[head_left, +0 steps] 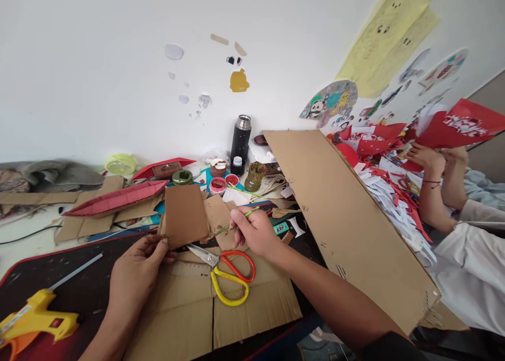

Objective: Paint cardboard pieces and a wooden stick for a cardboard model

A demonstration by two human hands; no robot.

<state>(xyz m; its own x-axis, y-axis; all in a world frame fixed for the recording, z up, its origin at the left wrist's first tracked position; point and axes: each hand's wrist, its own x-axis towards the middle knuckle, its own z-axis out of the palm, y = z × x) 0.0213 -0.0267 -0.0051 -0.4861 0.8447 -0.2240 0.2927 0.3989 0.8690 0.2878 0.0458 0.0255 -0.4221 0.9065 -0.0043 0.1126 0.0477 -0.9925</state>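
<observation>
Cardboard fills the middle of the desk. Left hand (136,269) pinches the lower left corner of a brown-painted cardboard piece (184,214), thumb on top and fingers closed under it, holding it tilted up off the flattened cardboard sheet (221,313) below. Right hand (254,229) is closed around a thin green brush (236,221), gripped like a pencil — its tip points toward 9 o'clock and meets the right edge of the painted piece, though the bristles are too small to make out.

At 6 o'clock from the brush, just beside both hands, lie scissors (226,271) with one red and one yellow handle, blades pointing to 10 o'clock. A yellow glue gun (37,319) rests at 8 o'clock, well apart from the left hand. At 12 o'clock stand small paint jars (218,184) and a black flask (240,137) against the wall. A large cardboard panel (347,219) leans at 3 o'clock — beyond it another person's hand (424,156) holds red paper (460,124).
</observation>
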